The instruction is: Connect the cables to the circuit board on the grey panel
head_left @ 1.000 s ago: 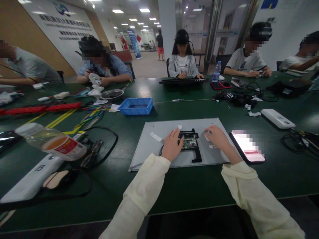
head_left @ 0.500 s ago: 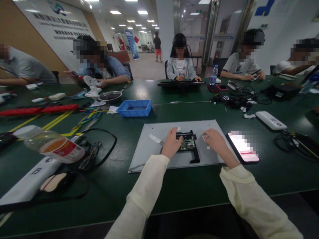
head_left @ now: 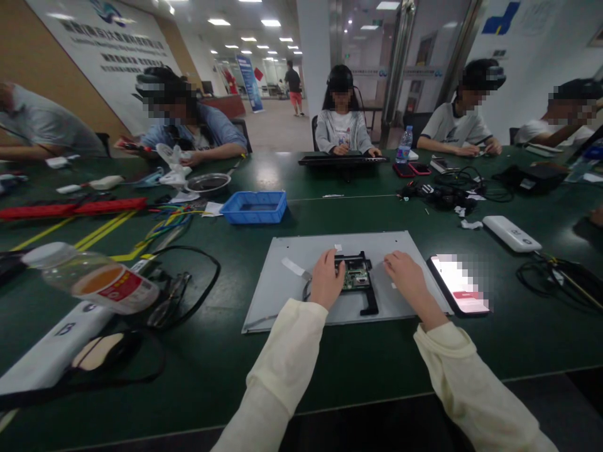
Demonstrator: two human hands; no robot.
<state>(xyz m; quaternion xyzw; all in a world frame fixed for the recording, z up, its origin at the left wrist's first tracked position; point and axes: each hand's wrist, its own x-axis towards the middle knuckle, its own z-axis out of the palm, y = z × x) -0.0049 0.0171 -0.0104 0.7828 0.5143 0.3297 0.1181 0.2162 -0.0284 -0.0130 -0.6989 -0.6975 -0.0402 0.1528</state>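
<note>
A grey flat panel (head_left: 282, 295) lies on the table in front of me. On its middle sits a black bracket (head_left: 370, 304) around a green circuit board (head_left: 354, 279). My left hand (head_left: 326, 280) rests over the bracket's left side, with fingers stretched forward and the thumb apart near the board's edge. To the right of the board, my right hand (head_left: 406, 276) is low over the panel, fingers reaching forward and slightly bent, apart from the bracket. I see nothing held in it. A white tape strip (head_left: 294, 267) lies left of my left hand.
A phone with a lit screen (head_left: 459, 285) lies beside the panel's right edge. Beyond the panel stands a blue tray (head_left: 254, 216). At left are a drink bottle (head_left: 110, 282), glasses (head_left: 170, 301) and cables. A white power bank (head_left: 511, 233) is at right. Several people sit around the table.
Both hands remain at nearly the same places over the panel. My right fingers lie a little lower and flatter. The view has tilted slightly.
</note>
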